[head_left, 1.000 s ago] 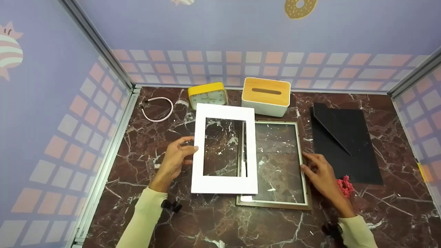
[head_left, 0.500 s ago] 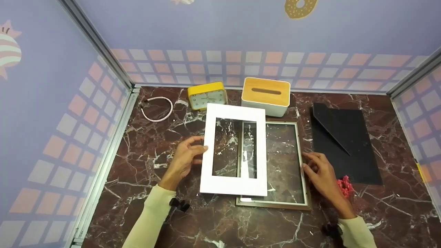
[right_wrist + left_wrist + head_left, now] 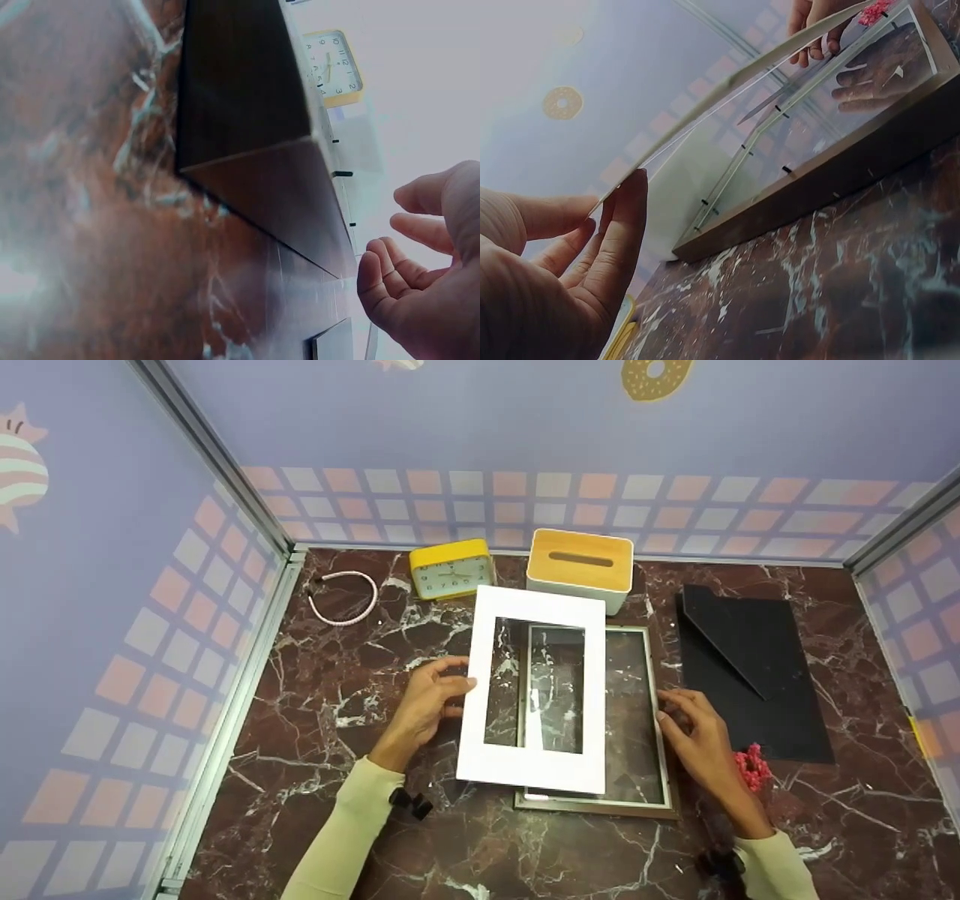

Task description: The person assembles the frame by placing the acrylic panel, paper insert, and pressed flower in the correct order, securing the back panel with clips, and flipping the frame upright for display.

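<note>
Head view: left hand (image 3: 427, 701) pinches the white mat (image 3: 532, 767) by its left edge; mat sits over the left part of the brown frame (image 3: 600, 810), overhanging it on the left, not squared to it. Right hand (image 3: 697, 735) is at the frame's right edge, fingers loosely bent, gripping nothing that I can see; can't confirm contact from here. Black backing (image 3: 795, 675) lies to the right with its stand flap, pink scrunchie (image 3: 752, 767) by the right wrist. Clock (image 3: 450, 570) and tissue box (image 3: 581, 576) behind, headband (image 3: 375, 594) off left. Step, my read: placing the mat into the frame. Next move calls for shifting it right until all four edges match the recess, then lowering flat. Clock dial is the only writing: 3 to 10 legible, no brand I can make out. Left wrist view: thumb and fingers hold the mat's edge, mat slightly bowed, gap between it and the frame. Small black tabs (image 3: 787, 169) poke up along the frame; could snag the mat, so I'd clear them on the way in. Right wrist view: right hand's fingers part-curled, holding nothing, just beside the frame. Clock numerals show sideways; no labels on the frame's side.
</note>
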Available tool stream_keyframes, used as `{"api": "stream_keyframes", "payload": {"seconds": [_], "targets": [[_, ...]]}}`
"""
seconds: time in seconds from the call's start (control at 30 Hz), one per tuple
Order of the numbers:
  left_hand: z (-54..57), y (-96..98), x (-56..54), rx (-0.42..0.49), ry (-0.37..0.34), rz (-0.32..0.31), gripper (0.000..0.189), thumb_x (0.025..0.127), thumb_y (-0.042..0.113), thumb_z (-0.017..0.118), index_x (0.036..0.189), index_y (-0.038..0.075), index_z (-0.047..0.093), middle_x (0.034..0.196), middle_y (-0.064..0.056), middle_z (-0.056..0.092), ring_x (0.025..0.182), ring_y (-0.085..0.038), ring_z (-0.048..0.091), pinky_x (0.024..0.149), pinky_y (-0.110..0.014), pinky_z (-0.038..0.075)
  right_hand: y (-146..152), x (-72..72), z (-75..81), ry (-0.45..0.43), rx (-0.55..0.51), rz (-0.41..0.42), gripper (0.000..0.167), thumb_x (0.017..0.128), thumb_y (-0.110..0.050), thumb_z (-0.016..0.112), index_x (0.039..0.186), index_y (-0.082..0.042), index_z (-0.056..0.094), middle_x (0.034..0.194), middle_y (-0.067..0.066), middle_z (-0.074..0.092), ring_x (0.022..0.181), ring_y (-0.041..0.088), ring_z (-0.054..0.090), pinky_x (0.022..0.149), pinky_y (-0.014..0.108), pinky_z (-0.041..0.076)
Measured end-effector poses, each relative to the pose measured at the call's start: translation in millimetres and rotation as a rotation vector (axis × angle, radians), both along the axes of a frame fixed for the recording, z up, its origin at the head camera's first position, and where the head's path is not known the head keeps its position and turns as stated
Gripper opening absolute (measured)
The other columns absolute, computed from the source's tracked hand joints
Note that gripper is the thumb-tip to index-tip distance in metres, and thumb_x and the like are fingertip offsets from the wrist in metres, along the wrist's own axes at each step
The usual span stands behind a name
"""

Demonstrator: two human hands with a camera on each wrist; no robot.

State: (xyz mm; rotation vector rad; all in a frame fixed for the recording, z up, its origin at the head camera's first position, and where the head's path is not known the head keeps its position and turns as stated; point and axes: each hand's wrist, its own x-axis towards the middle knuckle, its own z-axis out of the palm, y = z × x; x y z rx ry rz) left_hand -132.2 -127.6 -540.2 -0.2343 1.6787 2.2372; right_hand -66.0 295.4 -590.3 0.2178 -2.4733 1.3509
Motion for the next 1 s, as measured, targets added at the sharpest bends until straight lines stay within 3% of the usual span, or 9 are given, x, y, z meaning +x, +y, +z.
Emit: {"api": "stream_keyframes", "payload": {"seconds": [0.2,0.4,0.67,0.9,1.0], "targets": [[-1.9,15.3,-2.3,0.02,0.003,-0.025,0.044,0.096,-0.009,0.072,0.139,-0.006,0.064,0.096,-0.012,0.078,0.076,-0.02,0.078,0.065,-0.036,0.069,-5,0.8,4.1,0.018,-0.024,-0.019,0.034,0.093,0.02,0.075,0.126,0.011,0.076,0.12,0.024,0.071,0.091,0.002,0.06,0.072,0.006,0.046],[-4.8,28.5,-3.9,0.039,-0.003,-0.045,0.044,0.096,-0.009,0.072,0.14,-0.006,0.064,0.097,-0.011,0.076,0.075,-0.019,0.077,0.064,-0.036,0.069,-18,5.8,24.5,0.029,-0.071,0.001,0.03,0.094,0.022,0.07,0.124,0.017,0.073,0.12,0.031,0.068,0.091,0.004,0.061,0.072,0.006,0.048],[-10.5,42.8,-6.4,0.022,-0.001,-0.075,0.046,0.096,-0.005,0.074,0.141,-0.004,0.064,0.098,-0.01,0.074,0.075,-0.017,0.075,0.062,-0.032,0.067,-23,8.4,36.0,0.033,-0.099,-0.016,0.028,0.097,0.018,0.071,0.124,0.015,0.074,0.119,0.028,0.07,0.091,0.005,0.061,0.072,0.008,0.048],[-14.2,55.0,-6.1,0.022,-0.011,-0.096,0.045,0.097,-0.003,0.075,0.141,-0.003,0.065,0.098,-0.01,0.075,0.075,-0.017,0.074,0.058,-0.028,0.065,-23,8.3,40.1,0.012,-0.127,-0.003,0.028,0.098,0.016,0.07,0.126,0.016,0.073,0.119,0.031,0.07,0.081,0.013,0.059,0.062,0.014,0.044],[-15.5,60.9,-6.1,0.03,-0.02,-0.107,0.045,0.097,-0.004,0.075,0.14,-0.002,0.065,0.097,-0.008,0.073,0.074,-0.015,0.073,0.058,-0.027,0.064,-23,8.7,43.0,-0.005,-0.143,-0.006,0.027,0.099,0.015,0.069,0.126,0.016,0.073,0.119,0.032,0.07,0.084,0.012,0.061,0.066,0.014,0.047]]}}
